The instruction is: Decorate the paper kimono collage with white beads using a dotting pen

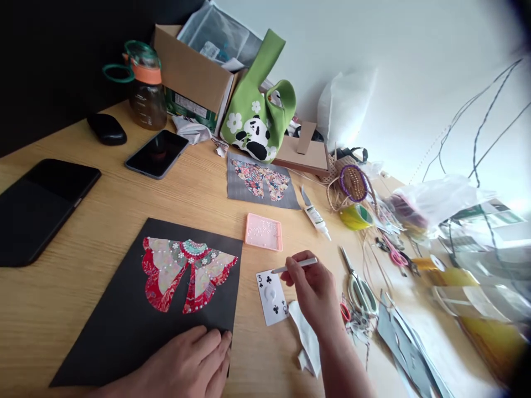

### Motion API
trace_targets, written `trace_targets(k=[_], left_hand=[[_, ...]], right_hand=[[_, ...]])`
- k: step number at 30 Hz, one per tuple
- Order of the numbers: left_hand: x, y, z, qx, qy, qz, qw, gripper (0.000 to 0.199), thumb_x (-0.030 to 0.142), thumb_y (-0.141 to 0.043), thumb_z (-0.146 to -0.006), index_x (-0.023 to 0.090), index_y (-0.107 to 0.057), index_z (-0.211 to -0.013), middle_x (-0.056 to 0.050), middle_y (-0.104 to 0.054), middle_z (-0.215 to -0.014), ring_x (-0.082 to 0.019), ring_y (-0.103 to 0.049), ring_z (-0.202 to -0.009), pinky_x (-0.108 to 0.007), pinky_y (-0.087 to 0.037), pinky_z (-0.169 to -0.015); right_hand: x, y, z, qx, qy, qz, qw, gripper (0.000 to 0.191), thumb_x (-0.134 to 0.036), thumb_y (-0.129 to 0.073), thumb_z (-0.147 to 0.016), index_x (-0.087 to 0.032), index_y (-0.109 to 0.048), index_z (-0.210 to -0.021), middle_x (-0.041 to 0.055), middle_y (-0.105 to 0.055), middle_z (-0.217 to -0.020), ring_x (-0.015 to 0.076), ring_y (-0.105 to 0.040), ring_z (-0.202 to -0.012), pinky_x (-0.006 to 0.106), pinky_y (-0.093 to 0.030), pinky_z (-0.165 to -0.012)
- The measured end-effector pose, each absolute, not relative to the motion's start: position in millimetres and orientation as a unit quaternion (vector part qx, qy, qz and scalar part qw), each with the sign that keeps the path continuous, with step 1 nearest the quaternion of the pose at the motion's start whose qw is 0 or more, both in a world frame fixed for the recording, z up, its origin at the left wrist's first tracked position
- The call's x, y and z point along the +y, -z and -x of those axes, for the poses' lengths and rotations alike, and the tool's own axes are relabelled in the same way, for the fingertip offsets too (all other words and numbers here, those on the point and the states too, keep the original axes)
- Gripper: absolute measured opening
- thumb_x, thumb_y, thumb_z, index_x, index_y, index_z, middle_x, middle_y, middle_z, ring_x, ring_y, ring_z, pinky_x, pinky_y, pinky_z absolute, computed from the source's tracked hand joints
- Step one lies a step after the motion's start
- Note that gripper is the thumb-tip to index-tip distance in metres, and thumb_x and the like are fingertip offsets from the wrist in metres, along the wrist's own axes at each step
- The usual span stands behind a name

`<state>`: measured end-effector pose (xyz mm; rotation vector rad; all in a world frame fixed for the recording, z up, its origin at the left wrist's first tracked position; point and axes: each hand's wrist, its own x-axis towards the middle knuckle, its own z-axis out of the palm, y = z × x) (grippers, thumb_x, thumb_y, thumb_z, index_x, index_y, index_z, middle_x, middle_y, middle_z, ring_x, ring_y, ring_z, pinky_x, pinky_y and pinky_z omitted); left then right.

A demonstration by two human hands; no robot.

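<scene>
My right hand [313, 290] pinches a slim white pen-like stick [305, 262], its tip over the top edge of a playing card [271, 315]. On that three of clubs sits a blob of white glue [270, 293]. My left hand [186, 365] lies flat on the lower right of a black sheet [120, 337], fingers out and holding nothing. The sheet bears a red and cream fabric collar shape [166, 265] with pearl beads along its edges. Above the card, a pink tray [264, 232] contains small white beads. A crumpled white tissue [306, 337] is partly behind my right wrist.
A glue tube [317, 220] and a grey sheet with a floral collar [263, 179] lie farther back. Scissors [360, 290] and grey strips [409, 345] are at right. Phone [157, 153], tablet [41, 204], mouse [107, 129], bottle [147, 91] and green panda bag [257, 116] stand around the back and left.
</scene>
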<state>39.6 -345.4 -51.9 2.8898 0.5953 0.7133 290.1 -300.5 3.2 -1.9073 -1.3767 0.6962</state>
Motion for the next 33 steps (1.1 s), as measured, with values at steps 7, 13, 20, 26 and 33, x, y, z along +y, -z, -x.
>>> trace_targets(k=[7,13,20,26,33], left_hand=[[-343.1,41.6,-38.5,0.181,-0.218,-0.958,0.052,0.029,0.019,-0.046,-0.095,0.011,-0.070,-0.110,-0.010,-0.074,-0.111,-0.021,-0.059,-0.091,-0.035,-0.046,-0.078],[-343.4,36.1,-39.6,0.192,-0.237,-0.952,0.025,0.024,0.015,-0.050,-0.096,0.012,-0.071,-0.106,-0.007,-0.074,-0.109,-0.020,-0.061,-0.095,-0.034,-0.045,-0.082],[-343.9,34.2,-38.6,0.183,-0.195,-0.964,0.011,0.023,0.019,-0.056,-0.093,0.011,-0.070,-0.111,-0.009,-0.072,-0.114,-0.020,-0.060,-0.096,-0.034,-0.046,-0.083],[-343.4,27.3,-35.6,0.179,-0.193,-0.964,0.019,0.022,0.018,-0.055,-0.095,0.010,-0.070,-0.110,-0.009,-0.073,-0.113,-0.019,-0.060,-0.093,-0.034,-0.045,-0.080],[-341.0,27.2,-38.4,0.194,-0.212,-0.958,0.024,0.025,0.012,-0.047,-0.097,0.010,-0.070,-0.107,-0.008,-0.074,-0.109,-0.019,-0.061,-0.091,-0.033,-0.044,-0.080]], right_hand=[[-335.5,24.7,-294.2,-0.474,-0.259,0.771,0.338,0.037,-0.053,-0.055,-0.089,-0.021,-0.057,-0.069,0.0007,-0.062,-0.056,0.0143,-0.054,-0.048,0.025,-0.039,-0.045],[-335.7,29.6,-293.2,-0.462,-0.285,0.768,0.341,0.035,-0.050,-0.055,-0.087,-0.022,-0.056,-0.066,0.0002,-0.061,-0.055,0.0143,-0.053,-0.048,0.024,-0.038,-0.046],[-335.6,31.9,-293.0,-0.456,-0.279,0.774,0.339,0.034,-0.050,-0.056,-0.087,-0.022,-0.056,-0.068,0.0001,-0.062,-0.056,0.0154,-0.056,-0.050,0.025,-0.039,-0.048],[-336.2,34.8,-295.8,-0.458,-0.279,0.773,0.341,0.034,-0.052,-0.057,-0.087,-0.022,-0.055,-0.070,0.0001,-0.063,-0.057,0.0164,-0.058,-0.053,0.025,-0.041,-0.049],[-335.5,38.0,-297.8,-0.457,-0.280,0.773,0.338,0.033,-0.051,-0.056,-0.088,-0.022,-0.055,-0.071,0.0000,-0.062,-0.057,0.0161,-0.057,-0.054,0.025,-0.040,-0.049]])
